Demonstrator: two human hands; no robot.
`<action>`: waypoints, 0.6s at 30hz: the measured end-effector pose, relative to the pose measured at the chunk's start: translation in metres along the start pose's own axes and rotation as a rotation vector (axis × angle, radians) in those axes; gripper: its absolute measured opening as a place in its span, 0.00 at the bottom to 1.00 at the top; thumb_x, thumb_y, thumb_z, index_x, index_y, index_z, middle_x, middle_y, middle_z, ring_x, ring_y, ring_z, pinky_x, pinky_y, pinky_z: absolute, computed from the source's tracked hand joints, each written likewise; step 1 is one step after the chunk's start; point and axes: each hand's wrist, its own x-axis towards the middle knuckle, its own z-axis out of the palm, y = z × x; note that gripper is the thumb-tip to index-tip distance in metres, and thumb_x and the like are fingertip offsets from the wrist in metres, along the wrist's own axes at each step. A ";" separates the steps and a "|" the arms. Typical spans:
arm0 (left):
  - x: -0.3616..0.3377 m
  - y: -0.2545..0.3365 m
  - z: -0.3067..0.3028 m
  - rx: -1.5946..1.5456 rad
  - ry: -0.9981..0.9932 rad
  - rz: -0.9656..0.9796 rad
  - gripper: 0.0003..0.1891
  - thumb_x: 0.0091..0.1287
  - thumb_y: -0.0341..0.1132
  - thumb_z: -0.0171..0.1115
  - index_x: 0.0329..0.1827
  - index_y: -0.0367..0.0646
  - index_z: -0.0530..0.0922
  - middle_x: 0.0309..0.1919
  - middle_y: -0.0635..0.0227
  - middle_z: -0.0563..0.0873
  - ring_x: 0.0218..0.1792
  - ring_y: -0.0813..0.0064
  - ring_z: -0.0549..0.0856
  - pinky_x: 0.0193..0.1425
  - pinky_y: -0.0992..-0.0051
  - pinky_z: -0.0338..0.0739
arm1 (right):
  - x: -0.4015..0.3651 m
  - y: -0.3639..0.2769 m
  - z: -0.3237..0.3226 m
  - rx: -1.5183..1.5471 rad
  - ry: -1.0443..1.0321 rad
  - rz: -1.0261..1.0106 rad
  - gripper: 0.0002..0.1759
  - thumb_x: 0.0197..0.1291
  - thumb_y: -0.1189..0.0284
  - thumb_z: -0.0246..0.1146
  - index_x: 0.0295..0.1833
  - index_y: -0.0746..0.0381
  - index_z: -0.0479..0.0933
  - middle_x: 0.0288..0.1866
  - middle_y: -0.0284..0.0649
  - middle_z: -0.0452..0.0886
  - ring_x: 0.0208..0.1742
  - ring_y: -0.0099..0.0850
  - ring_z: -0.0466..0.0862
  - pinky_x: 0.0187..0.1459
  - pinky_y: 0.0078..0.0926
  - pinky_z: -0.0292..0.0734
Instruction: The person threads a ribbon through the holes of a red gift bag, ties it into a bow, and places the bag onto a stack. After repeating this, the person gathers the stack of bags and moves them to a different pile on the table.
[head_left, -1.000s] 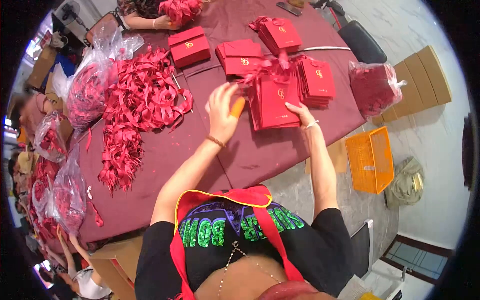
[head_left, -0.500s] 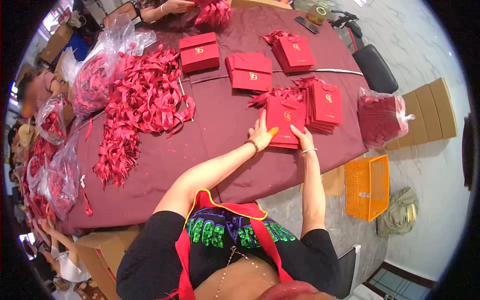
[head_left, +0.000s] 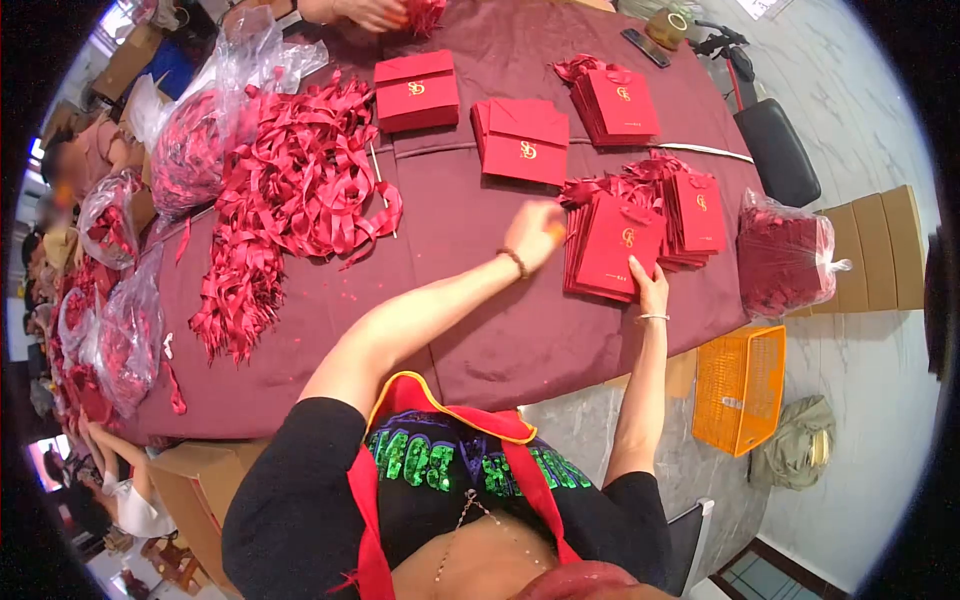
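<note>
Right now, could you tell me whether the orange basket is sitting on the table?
No, the orange basket stands on the floor beside the table, below its edge.

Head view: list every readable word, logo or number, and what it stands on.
"SG", a gold monogram, as best it reads: on the box and the bags.
"BOMB", green and upside down: on the shirt; the apron cuts off the rest.
Small print low on the bags: too small to read.
</note>
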 end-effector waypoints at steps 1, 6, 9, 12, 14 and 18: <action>0.005 -0.003 -0.015 0.112 0.168 -0.093 0.20 0.52 0.36 0.61 0.49 0.44 0.74 0.49 0.58 0.76 0.49 0.56 0.75 0.52 0.60 0.68 | -0.001 -0.002 0.002 0.059 -0.008 0.017 0.31 0.48 0.67 0.70 0.54 0.72 0.69 0.48 0.43 0.77 0.46 0.28 0.77 0.51 0.24 0.72; 0.069 -0.075 -0.056 -0.162 0.378 -0.738 0.49 0.44 0.54 0.71 0.65 0.37 0.58 0.61 0.45 0.66 0.63 0.50 0.66 0.64 0.59 0.61 | -0.013 -0.021 0.008 0.211 -0.065 0.096 0.30 0.51 0.64 0.67 0.56 0.70 0.69 0.51 0.41 0.76 0.49 0.27 0.76 0.54 0.23 0.69; 0.094 -0.076 -0.059 -0.141 0.225 -0.810 0.47 0.43 0.54 0.72 0.61 0.34 0.62 0.57 0.43 0.71 0.59 0.51 0.70 0.61 0.62 0.67 | -0.008 -0.011 0.006 0.129 -0.041 0.074 0.31 0.53 0.62 0.65 0.58 0.69 0.68 0.54 0.41 0.74 0.54 0.28 0.73 0.58 0.24 0.64; 0.109 -0.051 -0.052 -0.120 0.310 -0.991 0.48 0.37 0.53 0.76 0.59 0.40 0.62 0.57 0.48 0.70 0.59 0.54 0.70 0.59 0.60 0.69 | -0.016 -0.021 0.006 0.171 0.035 0.140 0.30 0.54 0.61 0.64 0.58 0.67 0.68 0.53 0.40 0.75 0.50 0.28 0.76 0.54 0.25 0.69; 0.115 -0.040 -0.048 -0.082 0.351 -1.066 0.48 0.36 0.52 0.76 0.59 0.41 0.61 0.58 0.50 0.68 0.59 0.54 0.70 0.59 0.59 0.69 | -0.011 -0.014 0.000 0.143 -0.033 0.051 0.31 0.55 0.59 0.62 0.61 0.64 0.66 0.54 0.37 0.74 0.49 0.26 0.77 0.48 0.21 0.71; 0.125 -0.054 -0.049 -0.120 0.325 -1.178 0.51 0.33 0.48 0.78 0.61 0.41 0.59 0.60 0.51 0.66 0.61 0.54 0.67 0.61 0.58 0.67 | -0.027 -0.014 -0.005 0.244 0.076 0.137 0.33 0.56 0.59 0.62 0.62 0.68 0.64 0.55 0.39 0.73 0.51 0.24 0.73 0.51 0.21 0.68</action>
